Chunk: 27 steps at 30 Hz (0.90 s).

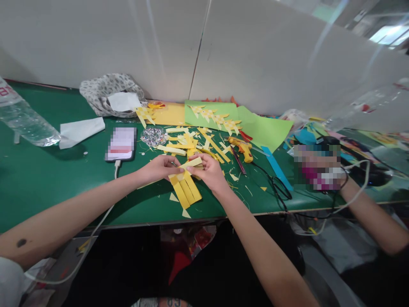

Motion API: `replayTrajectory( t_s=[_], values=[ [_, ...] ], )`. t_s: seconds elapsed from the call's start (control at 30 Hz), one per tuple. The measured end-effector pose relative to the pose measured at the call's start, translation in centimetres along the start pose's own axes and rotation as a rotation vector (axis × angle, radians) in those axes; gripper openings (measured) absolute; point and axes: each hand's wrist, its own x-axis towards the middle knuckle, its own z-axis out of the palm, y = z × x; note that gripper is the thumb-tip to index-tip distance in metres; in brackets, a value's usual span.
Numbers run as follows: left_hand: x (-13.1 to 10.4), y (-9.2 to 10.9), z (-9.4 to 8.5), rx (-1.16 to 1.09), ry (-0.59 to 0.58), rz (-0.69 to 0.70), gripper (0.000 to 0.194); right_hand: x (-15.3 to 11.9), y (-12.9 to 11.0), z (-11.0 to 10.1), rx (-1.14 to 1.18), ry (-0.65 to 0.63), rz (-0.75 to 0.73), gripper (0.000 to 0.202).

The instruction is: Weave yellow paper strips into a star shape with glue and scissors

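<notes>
Between both hands, near the table's front edge, is a piece woven from yellow paper strips [186, 190], its long strips hanging toward me. My left hand [161, 167] pinches its upper left side, thumb on top. My right hand [207, 170] grips the upper right side, with the thumb pressing on a pale yellow strip that crosses the others. Just beyond the hands lies a pile of loose yellow strips [209, 140]. Finished-looking yellow woven pieces [214, 117] rest on a green sheet [220, 110] at the back.
A phone [121, 144] with a white cable and a water bottle [28, 121] are on the left. A yellow glue gun [243, 149], dark red pen [238, 160] and blue strip [277, 168] lie right. Another person's arm [367, 213] reaches in at far right. A cloth bag [111, 87] sits behind.
</notes>
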Motion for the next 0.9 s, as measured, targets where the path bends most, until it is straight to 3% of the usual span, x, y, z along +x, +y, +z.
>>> replayTrajectory(
  t_s=[0.13, 0.27, 0.37, 0.9],
  values=[
    [-0.2, 0.0, 0.0, 0.076, 0.008, 0.057, 0.022, 0.2, 0.2, 0.0, 0.012, 0.006, -0.027, 0.044],
    [-0.1, -0.1, -0.1, 0.036, 0.021, 0.071, 0.026, 0.1, -0.4, 0.1, 0.100, 0.114, 0.038, 0.055],
    [0.0, -0.3, -0.1, -0.005, 0.036, 0.067, 0.028, 0.0, -1.0, -0.1, 0.116, 0.092, 0.099, 0.058],
    [-0.3, 0.6, 0.4, -0.117, 0.030, -0.004, 0.019, 0.1, -0.5, -0.2, 0.077, 0.114, -0.005, 0.050]
  ],
)
